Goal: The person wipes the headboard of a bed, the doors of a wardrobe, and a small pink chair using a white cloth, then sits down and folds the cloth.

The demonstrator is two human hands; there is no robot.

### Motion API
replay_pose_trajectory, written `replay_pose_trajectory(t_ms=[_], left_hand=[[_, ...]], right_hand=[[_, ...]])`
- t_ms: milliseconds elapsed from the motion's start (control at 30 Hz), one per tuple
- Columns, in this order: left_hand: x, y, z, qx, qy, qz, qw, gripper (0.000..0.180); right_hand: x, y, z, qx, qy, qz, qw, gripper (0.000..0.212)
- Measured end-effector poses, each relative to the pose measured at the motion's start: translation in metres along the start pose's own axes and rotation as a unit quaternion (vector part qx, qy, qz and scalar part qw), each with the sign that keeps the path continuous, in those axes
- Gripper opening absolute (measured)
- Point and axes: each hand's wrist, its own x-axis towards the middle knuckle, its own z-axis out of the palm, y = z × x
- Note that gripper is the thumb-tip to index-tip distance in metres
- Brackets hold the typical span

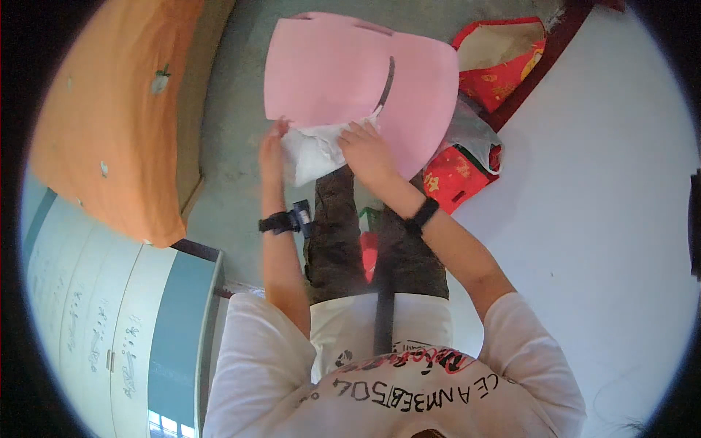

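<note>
Gripping a pink pillowcase (350,73) at its open lower edge, both hands work at the white pillow (314,153) that sticks out of it. That pillow sits in front of the person's chest, above the knees, with its upper part hidden inside the pink cover and its lower corner hanging free. The left hand (272,155) is at the pillow's left edge, fingers curled narrowly around cloth; whether they pinch the cover, the pillow or both cannot be told. The right hand (367,150) lies on the pillow's right side with its fingers bent and closed on the hem of the cover, where the white stuffing bunches. Each wrist carries a dark band, the left one with a small device (301,216) on it.

Below the pillow are the person's dark trousers (336,241) and a white printed shirt (394,365). Under and behind the pillow lies a grey concrete floor (234,131). Left of the pillow stands a bed with an orange sheet (109,124), and further down on that side a pale cabinet with blue-grey trim (109,314). Right of the pillow, red printed bags (456,175) rest on the floor against a dark red baseboard (540,66), beyond which a plain white wall (606,219) fills the right side of the room.
</note>
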Motion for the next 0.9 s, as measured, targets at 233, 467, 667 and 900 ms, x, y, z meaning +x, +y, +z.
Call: replay_pose_trajectory(t_ms=[233,467,667,900], left_hand=[[-0.041,-0.085,0.096,0.101,-0.298,0.047,0.948,0.059],[-0.104,0.039,0.130,0.382,-0.236,0.151,0.881,0.071],[-0.084,-0.026,0.149,0.231,-0.168,0.178,0.942,0.065],[-0.014,-0.112,0.124,0.449,-0.257,0.183,0.836,0.059]], right_hand=[[-0.012,0.023,0.037,-0.125,-0.379,0.030,0.916,0.016],[-0.026,0.014,-0.085,-0.122,-0.413,0.088,0.898,0.021],[-0.048,0.023,-0.035,-0.156,-0.230,0.026,0.960,0.026],[-0.016,0.030,0.050,-0.057,-0.339,0.113,0.932,0.021]])
